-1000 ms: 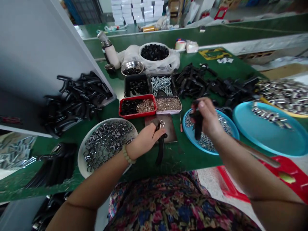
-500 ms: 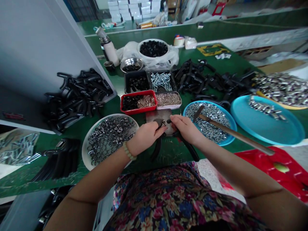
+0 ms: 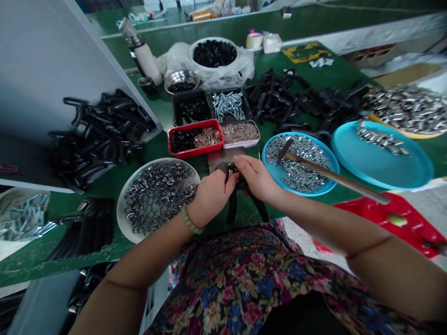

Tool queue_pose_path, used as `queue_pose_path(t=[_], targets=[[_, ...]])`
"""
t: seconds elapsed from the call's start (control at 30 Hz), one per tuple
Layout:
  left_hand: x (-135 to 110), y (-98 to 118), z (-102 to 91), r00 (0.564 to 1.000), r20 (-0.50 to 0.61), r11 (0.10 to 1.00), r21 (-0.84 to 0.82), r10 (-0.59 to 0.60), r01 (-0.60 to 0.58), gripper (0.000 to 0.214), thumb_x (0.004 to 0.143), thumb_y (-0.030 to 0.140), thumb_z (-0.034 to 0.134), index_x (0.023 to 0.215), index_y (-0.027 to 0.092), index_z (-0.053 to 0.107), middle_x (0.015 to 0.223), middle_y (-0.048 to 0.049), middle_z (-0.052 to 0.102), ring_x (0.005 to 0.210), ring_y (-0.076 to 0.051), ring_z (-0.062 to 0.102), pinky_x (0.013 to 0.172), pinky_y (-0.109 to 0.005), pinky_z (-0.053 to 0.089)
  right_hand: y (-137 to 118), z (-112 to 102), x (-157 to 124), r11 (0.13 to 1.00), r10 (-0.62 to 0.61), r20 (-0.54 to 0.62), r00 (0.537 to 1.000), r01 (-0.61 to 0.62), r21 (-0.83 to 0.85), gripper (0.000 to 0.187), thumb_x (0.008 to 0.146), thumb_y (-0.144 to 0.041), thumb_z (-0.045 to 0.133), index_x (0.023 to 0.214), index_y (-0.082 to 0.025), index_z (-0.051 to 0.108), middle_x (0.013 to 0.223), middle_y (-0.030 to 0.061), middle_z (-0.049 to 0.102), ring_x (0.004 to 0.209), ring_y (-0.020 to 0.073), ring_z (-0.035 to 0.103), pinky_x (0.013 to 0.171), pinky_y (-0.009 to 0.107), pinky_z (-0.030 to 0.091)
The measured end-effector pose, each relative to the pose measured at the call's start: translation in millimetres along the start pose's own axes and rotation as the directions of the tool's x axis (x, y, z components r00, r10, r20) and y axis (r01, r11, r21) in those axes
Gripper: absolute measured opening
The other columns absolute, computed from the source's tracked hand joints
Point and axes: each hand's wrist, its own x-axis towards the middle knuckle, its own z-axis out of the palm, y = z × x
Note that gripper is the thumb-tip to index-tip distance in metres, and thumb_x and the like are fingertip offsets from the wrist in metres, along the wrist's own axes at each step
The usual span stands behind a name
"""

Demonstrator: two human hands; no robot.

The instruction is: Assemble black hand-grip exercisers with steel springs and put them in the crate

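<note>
Over the metal plate, both hands meet on what look like black-handled pruning shears. Their handles spread downward toward my lap, and a small coil spring shows between my fingers. My left hand is closed around the left side near the head, thumb pressed against it. My right hand closes on the other side, its fingertips beside the spring. The fingers cover most of the head, so any small part in them is hidden.
On the left stands a white bowl of metal rings. A blue tray of nuts with a hammer across it is at right. Ahead are a red box and a pink box of small parts. Black handles pile up at left.
My right hand has moved left and closed in against my left hand at the shears' head. The handles now stand closer together. The view has shifted, so the bench appears higher.
</note>
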Motion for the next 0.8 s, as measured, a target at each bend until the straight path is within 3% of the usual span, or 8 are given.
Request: queue_pose_path(t=[0.1, 0.2, 0.3, 0.37, 0.43, 0.53, 0.6, 0.8], targets=[[4, -11, -20.4, 0.998, -0.009, 0.995, -0.078, 0.057, -0.057, 0.03, 0.094, 0.042, 0.044, 0.098, 0.015, 0.056, 0.087, -0.0083, 0.065, 0.078, -0.02, 0.063, 0.072, -0.032, 0.049, 14, -9, 26, 0.997, 0.012, 0.158, 0.987, -0.023, 0.068, 0.054, 0.088, -0.069, 0.029, 0.074, -0.021, 0.051, 0.066, -0.0004, 0.053, 0.059, 0.0142, 0.05, 0.056, 0.027, 0.041], [8, -20, -37.4, 0.972, -0.132, 0.976, -0.076, 0.194, -0.205, 0.028, 0.091, 0.032, 0.052, 0.114, 0.016, 0.052, 0.107, -0.0087, 0.063, 0.097, -0.019, 0.06, 0.087, -0.032, 0.047, 22, -15, 85, 0.969, -0.137, 0.248, 0.959, 0.182, -0.167, 0.06, 0.095, -0.059, 0.017, 0.089, -0.018, 0.061, 0.087, 0.0069, 0.064, 0.081, 0.0189, 0.058, 0.074, 0.032, 0.044], [10, -20, -22.7, 0.936, -0.033, 0.917, 0.214, 0.35, -0.336, 0.02, 0.092, 0.02, 0.048, 0.109, 0.014, 0.057, 0.106, -0.0103, 0.06, 0.101, -0.021, 0.056, 0.09, -0.035, 0.046, 23, -2, 149, 0.575, -0.23, 0.36, 0.904, 0.424, -0.699, 0.032, 0.091, -0.038, 0.046, 0.094, -0.015, 0.067, 0.106, 0.0148, 0.065, 0.105, 0.0279, 0.052, 0.089, 0.042, 0.037], [11, -21, -1.4, 0.902, 0.186, 0.826, 0.362, 0.39, -0.432, 0.019, 0.092, 0.017, 0.044, 0.098, 0.014, 0.062, 0.101, -0.0114, 0.059, 0.097, -0.022, 0.056, 0.084, -0.036, 0.047, 23, 13, 178, 0.265, -0.158, 0.461, 0.873, 0.487, -0.832, 0.02, 0.084, -0.023, 0.054, 0.093, -0.014, 0.07, 0.107, 0.0165, 0.066, 0.109, 0.0314, 0.048, 0.091, 0.046, 0.033], [16, -26, 13.1, 0.871, 0.308, 0.783, 0.393, 0.382, -0.482, 0.021, 0.092, 0.016, 0.042, 0.095, 0.014, 0.063, 0.102, -0.0115, 0.059, 0.095, -0.022, 0.056, 0.08, -0.035, 0.048, 27, 24, 193, 0.126, -0.082, 0.508, 0.857, 0.515, -0.848, 0.019, 0.081, -0.013, 0.054, 0.088, -0.014, 0.072, 0.098, 0.0159, 0.069, 0.106, 0.0309, 0.049, 0.091, 0.047, 0.03], [45, -46, 4.3, 0.913, 0.267, 0.846, 0.361, 0.308, -0.391, 0.02, 0.091, 0.019, 0.045, 0.095, 0.014, 0.065, 0.103, -0.0108, 0.06, 0.093, -0.021, 0.057, 0.084, -0.034, 0.047, 34, 28, 198, 0.115, -0.062, 0.526, 0.848, 0.529, -0.841, 0.023, 0.081, -0.009, 0.05, 0.087, -0.012, 0.072, 0.093, 0.016, 0.07, 0.102, 0.03, 0.051, 0.092, 0.047, 0.027], [80, -65, -15.0, 0.98, 0.135, 0.903, 0.385, 0.149, -0.19, 0.021, 0.091, 0.019, 0.046, 0.095, 0.013, 0.066, 0.101, -0.012, 0.063, 0.095, -0.021, 0.058, 0.089, -0.034, 0.045, 37, 24, 197, 0.113, -0.085, 0.53, 0.843, 0.537, -0.836, 0.024, 0.084, -0.011, 0.048, 0.091, -0.01, 0.071, 0.098, 0.0179, 0.069, 0.104, 0.0308, 0.051, 0.094, 0.047, 0.026], [161, -97, -36.9, 0.995, 0.094, 0.907, 0.418, 0.013, -0.052, 0.02, 0.085, 0.015, 0.053, 0.099, 0.008, 0.066, 0.104, -0.0177, 0.065, 0.098, -0.026, 0.062, 0.09, -0.037, 0.046, 36, 12, 194, 0.254, -0.204, 0.441, 0.874, 0.482, -0.838, 0.029, 0.092, -0.019, 0.038, 0.108, -0.006, 0.059, 0.103, 0.0193, 0.066, 0.097, 0.0284, 0.056, 0.084, 0.038, 0.036]])
